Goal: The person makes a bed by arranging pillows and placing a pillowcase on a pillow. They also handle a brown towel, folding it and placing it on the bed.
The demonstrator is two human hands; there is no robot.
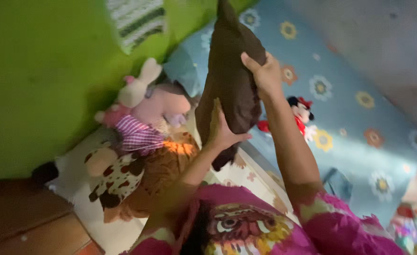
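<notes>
We hold both arms raised and stretched out in front of us, bare from the short pink sleeves to the wrists. Our left hand (221, 128) is open and flat, fingers together and pointing up, palm pressed against what we hold, the thumb spread out to the right, with the forearm running down and left toward the shoulder. Our right hand (263, 71) is higher and further out, the fingers curled over in a grip with the knuckles toward us, and its forearm runs nearly straight down to the elbow near the sleeve.
</notes>
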